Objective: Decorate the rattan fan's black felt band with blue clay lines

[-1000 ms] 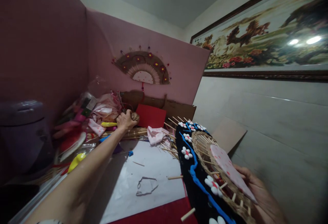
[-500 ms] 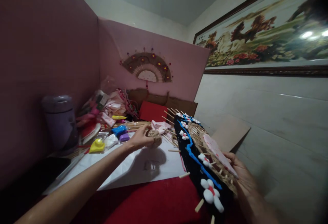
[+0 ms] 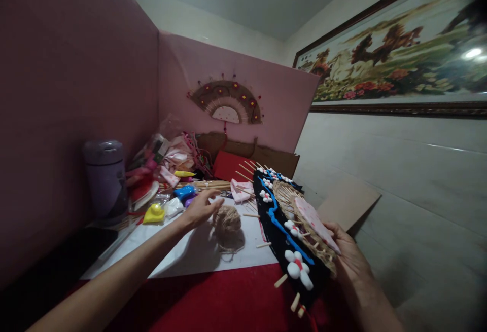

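Note:
My right hand [image 3: 348, 251] grips a handmade fan [image 3: 279, 220] by its pink-and-white inner panel [image 3: 314, 220]. The fan is tilted, with a black band, a blue clay branch, white clay flowers with red centres and wooden sticks poking past its edge. Just left of it, a ball of brown twine [image 3: 227, 225] rests on the white paper [image 3: 178, 248]. Fingers apart, my left hand [image 3: 203, 208] hovers at the upper left of the twine ball and holds nothing. Some fingers of my right hand are hidden behind the fan.
Bags of blue clay [image 3: 185, 192], yellow clay [image 3: 154, 213] and white clay [image 3: 173, 207] lie left of my left hand. A purple tumbler [image 3: 106, 180] stands farther left. Behind are a red card [image 3: 232, 164] and cardboard [image 3: 274, 154]. Another fan [image 3: 228, 100] hangs on the pink board.
My left hand has let go of the twine ball, which now sits on the paper, and has drawn back to the left. The fan stays in my right hand; the view has shifted slightly.

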